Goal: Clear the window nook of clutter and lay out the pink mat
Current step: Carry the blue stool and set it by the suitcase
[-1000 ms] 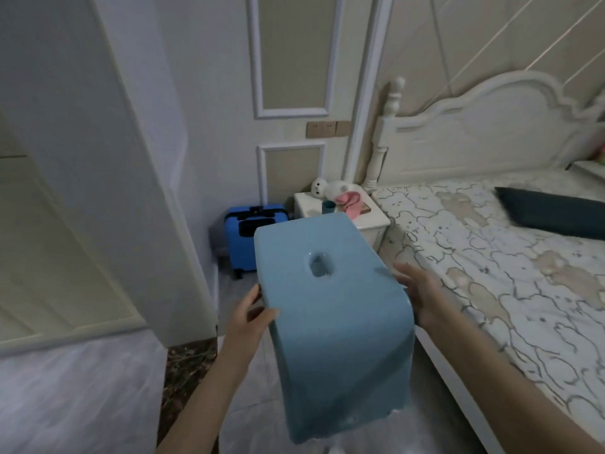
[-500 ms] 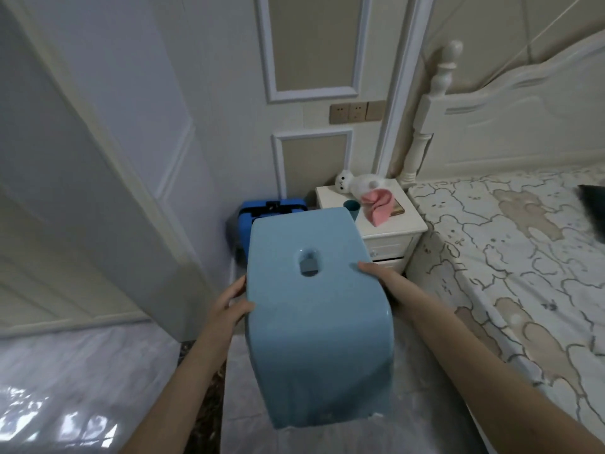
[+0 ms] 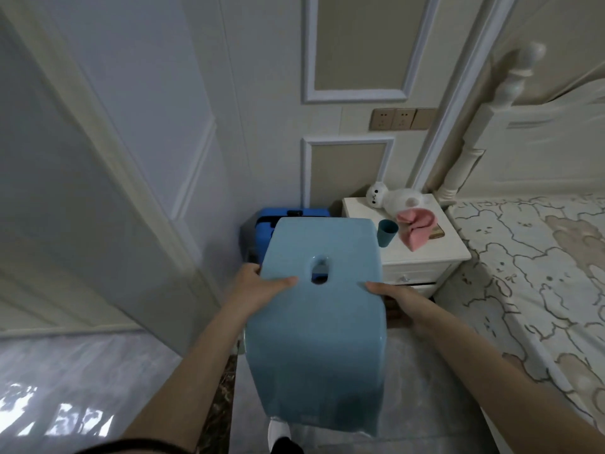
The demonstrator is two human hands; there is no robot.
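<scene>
Stool (image 3: 314,309) carried closer to nightstand (image 3: 422,253); thumbs now on top.

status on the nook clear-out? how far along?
Done: cannot tell; the window nook is out of view. In hand: both the left hand and right hand grip the blue stool, carried in the gap by the nightstand and bed. Left: set the stool down, lay out the pink mat, which is not visible.

text: I read none | labels: I find none on stool (image 3: 314,322), cup (image 3: 387,232) or case (image 3: 263,234) | sockets (image 3: 393,118): I make out no lettering
</scene>
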